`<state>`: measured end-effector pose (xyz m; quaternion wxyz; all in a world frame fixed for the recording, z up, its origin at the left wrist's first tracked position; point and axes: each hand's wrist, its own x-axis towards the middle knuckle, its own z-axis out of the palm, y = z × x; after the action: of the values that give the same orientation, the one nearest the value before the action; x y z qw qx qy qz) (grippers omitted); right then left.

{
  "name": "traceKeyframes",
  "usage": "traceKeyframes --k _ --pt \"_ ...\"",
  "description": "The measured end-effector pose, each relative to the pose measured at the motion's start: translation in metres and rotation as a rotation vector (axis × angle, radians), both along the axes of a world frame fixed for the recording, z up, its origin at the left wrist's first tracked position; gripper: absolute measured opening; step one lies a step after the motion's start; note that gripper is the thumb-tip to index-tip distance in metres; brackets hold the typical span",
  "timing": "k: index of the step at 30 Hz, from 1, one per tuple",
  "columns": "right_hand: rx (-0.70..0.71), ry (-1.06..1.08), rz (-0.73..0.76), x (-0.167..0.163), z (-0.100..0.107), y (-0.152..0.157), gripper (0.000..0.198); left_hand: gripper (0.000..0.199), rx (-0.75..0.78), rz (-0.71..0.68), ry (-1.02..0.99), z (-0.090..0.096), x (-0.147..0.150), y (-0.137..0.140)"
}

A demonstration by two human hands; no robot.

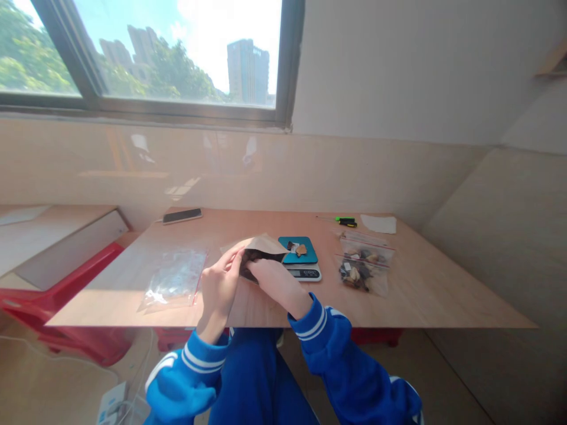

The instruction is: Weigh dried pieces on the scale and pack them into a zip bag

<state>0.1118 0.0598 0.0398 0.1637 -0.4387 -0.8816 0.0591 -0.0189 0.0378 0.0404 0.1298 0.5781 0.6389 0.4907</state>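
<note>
Blue sleeves with white stripes fill the near edge of the view, and from them both hands meet over the middle of the bench [443, 295]. The left hand [220, 282] is curled around the near side of a brown paper pouch [261, 247], fingers closed on its open mouth. The right hand [275, 280] reaches into that opening, fingertips hidden inside, so I cannot tell whether it is pinching anything. The pouch lies tilted just above the bench top, its far end touching the near left corner of a small digital scale [302, 258]. The scale has a teal platform with a few brown and pale pieces resting on it.

Left of the hands lies a flat clear zip bag [175, 282] with a red seal line. Right of the scale sit clear zip bags of mixed dark and pale pieces [364, 268]. Farther back are a green-handled tool [345, 221], a white sheet [379, 224] and, far left, a phone [182, 215].
</note>
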Motion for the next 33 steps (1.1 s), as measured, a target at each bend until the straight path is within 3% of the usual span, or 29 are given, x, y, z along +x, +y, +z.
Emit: traceKeyframes --k 3,6,9,11,14,18,23,25,28,31,33 --pt "0.011 0.054 0.070 0.012 0.024 -0.014 0.041 0.026 0.023 0.022 0.015 0.002 -0.003 0.006" --pt "-0.021 0.425 0.169 0.045 0.040 -0.024 0.036 0.027 0.049 0.047 0.007 0.004 -0.009 0.011" --pt "0.064 0.816 0.010 0.090 0.034 -0.024 0.030 0.028 0.078 0.091 0.001 0.005 -0.015 0.015" --pt "0.115 0.895 -0.131 0.114 0.016 -0.014 0.031 0.027 0.089 0.112 0.002 0.005 -0.017 0.018" --pt "0.070 0.738 -0.221 0.129 -0.025 0.013 0.031 0.027 0.085 0.129 -0.007 0.006 -0.016 0.020" --pt "0.112 0.554 -0.250 0.121 -0.075 0.050 0.043 0.027 0.076 0.116 -0.022 0.006 -0.011 0.019" --pt "0.102 0.251 -0.242 0.112 -0.096 0.061 0.040 0.030 0.087 0.126 -0.015 0.005 -0.011 0.018" --pt "0.094 0.210 -0.267 0.114 -0.094 0.055 0.039 0.031 0.085 0.127 -0.009 0.004 -0.012 0.018" --pt "0.108 0.346 -0.299 0.116 -0.078 0.038 0.040 0.031 0.082 0.113 -0.015 0.003 -0.011 0.018" --pt "0.123 0.658 -0.266 0.108 -0.043 0.015 0.036 0.031 0.086 0.092 -0.020 0.002 -0.009 0.017" --pt "0.048 0.812 -0.145 0.093 -0.016 -0.001 0.035 0.031 0.084 0.075 -0.020 0.001 -0.007 0.016"
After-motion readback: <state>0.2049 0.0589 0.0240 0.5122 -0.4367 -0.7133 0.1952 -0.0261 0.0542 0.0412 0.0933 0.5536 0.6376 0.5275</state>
